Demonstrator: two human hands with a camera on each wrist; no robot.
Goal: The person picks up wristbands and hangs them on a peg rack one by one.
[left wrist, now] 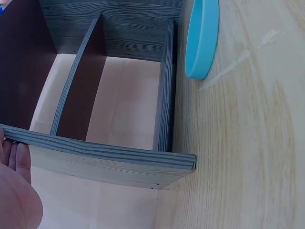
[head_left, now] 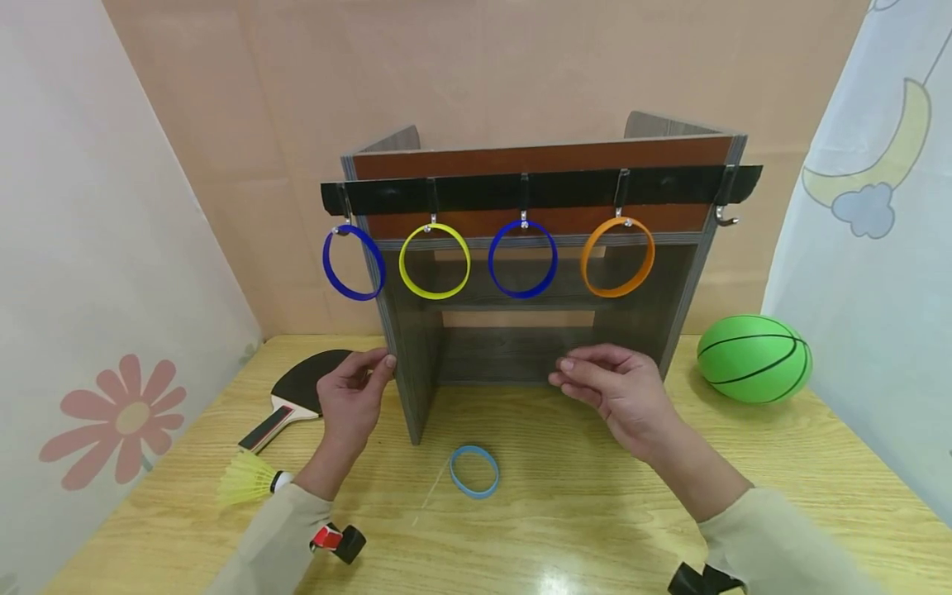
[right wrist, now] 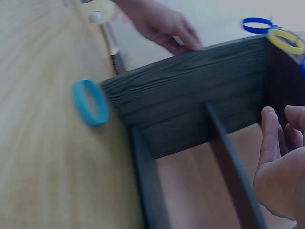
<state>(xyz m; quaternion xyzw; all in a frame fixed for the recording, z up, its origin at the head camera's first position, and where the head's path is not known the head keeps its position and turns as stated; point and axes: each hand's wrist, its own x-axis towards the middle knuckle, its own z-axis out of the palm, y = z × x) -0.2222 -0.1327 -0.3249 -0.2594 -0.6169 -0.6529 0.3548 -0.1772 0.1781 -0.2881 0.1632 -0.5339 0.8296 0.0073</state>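
My left hand (head_left: pixel 351 397) grips the front edge of the left side panel of a small grey wooden shelf (head_left: pixel 412 347), with the thumb against the edge. In the left wrist view its fingers (left wrist: pixel 21 160) lie along the panel's outer face. My right hand (head_left: pixel 621 397) hovers before the shelf's opening, fingers loosely bent and holding nothing. A light blue wristband (head_left: pixel 474 497) lies on the table between the hands. Above hang a blue wristband (head_left: pixel 351 295), a yellow wristband (head_left: pixel 435 296), a second blue wristband (head_left: pixel 523 295) and an orange wristband (head_left: pixel 619 293), each on its own hook.
A black strip (head_left: pixel 476 195) with metal hooks crosses the shelf's top; the rightmost hook (head_left: pixel 725 218) bears no band. On the left of the table (head_left: pixel 595 529) lie a table tennis paddle (head_left: pixel 312 376) and a yellow shuttlecock (head_left: pixel 249 479). A green ball (head_left: pixel 754 359) sits at the right.
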